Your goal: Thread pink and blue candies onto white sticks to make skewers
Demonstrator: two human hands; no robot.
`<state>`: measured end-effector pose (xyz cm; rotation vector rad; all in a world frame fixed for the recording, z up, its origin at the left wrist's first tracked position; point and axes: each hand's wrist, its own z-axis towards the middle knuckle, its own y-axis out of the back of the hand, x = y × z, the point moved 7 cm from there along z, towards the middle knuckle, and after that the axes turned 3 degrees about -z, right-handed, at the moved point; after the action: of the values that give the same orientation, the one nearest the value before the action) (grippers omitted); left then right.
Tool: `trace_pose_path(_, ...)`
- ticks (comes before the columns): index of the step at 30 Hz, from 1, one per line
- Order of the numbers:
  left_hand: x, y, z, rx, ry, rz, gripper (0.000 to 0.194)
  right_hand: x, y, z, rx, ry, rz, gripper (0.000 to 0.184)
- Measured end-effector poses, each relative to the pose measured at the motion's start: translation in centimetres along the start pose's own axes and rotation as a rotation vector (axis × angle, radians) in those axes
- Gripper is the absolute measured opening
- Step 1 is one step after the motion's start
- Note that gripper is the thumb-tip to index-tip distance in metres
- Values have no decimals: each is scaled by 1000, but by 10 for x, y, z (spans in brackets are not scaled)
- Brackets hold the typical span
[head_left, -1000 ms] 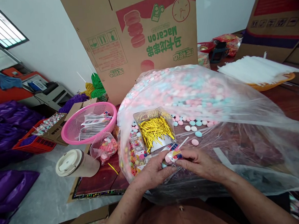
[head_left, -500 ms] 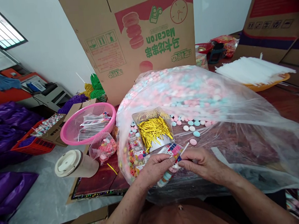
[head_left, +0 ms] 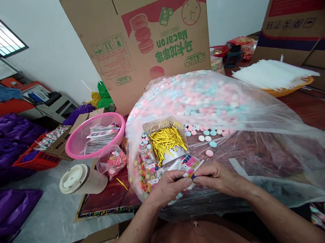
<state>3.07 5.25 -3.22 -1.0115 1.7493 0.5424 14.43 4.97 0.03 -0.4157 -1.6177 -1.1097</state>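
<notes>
The left hand [head_left: 168, 187] and the right hand [head_left: 222, 178] meet fingertip to fingertip, thumb and fingers of each pinched on a clear printed wrapper [head_left: 187, 163] that lies between them. Its flat upper end sticks out beyond the fingertips, while blue and white candies [head_left: 175, 199] show just below the left hand; how far the fingers hide the middle of it, I cannot tell. A thin white stick [head_left: 200, 165] slants up beside the right hand's fingertips. Just beyond the left hand, a clear container [head_left: 187, 149] holds gold strips [head_left: 167, 141], and more printed wrappers [head_left: 151, 168] lie beside it, nearer that hand. Past both hands spreads a large translucent plastic bag [head_left: 261, 111] full of pink, blue and white candies [head_left: 205, 100], with a loose pink candy [head_left: 209, 153] beyond the right hand's fingers. Left of the left hand, on the dark red surface [head_left: 107, 203], are a single gold strip [head_left: 122, 183], a lidded cup [head_left: 93, 180] and, farther forward, a small bag of pink candies [head_left: 115, 163] just beside a pink basket [head_left: 70, 147] with stacked wrappers [head_left: 101, 138] in it. Well off to the right hand's far right, a yellow basket [head_left: 290, 91] bears a heap of white sticks [head_left: 275, 74].
</notes>
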Motion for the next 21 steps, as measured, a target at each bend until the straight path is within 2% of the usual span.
trace_pose_path(2, 7, 1, -1, 31, 91, -97, 35, 6, 7, -1, -101, 18, -48, 28)
trace_pose_path(5, 5, 0, -2, 107, 117, -125, 34, 14, 8, -3, -206, 22, -99, 25)
trace_pose_path(10, -8, -6, -2, 201, 48, 117, 20, 4, 4, 0, -333, -69, -1, 27)
trace_pose_path(13, -13, -7, -1, 168, 11, 352, 9, 1, 5, 1, -420, -93, -27, 26)
trace_pose_path(15, -18, -6, 0, 95, -48, 485, 7, 9, 5, 2, -468, -37, -97, 23)
trace_pose_path(17, -22, -5, 0, 52, -82, 526, 13, 18, 2, 4, -473, 45, -150, 20)
trace_pose_path(19, -23, -6, 0, 68, -48, 481, 18, 16, 1, 8, -449, 45, -55, 19)
trace_pose_path(21, -24, -6, -2, 110, 16, 409, 20, -1, 5, 11, -473, -64, 224, 19)
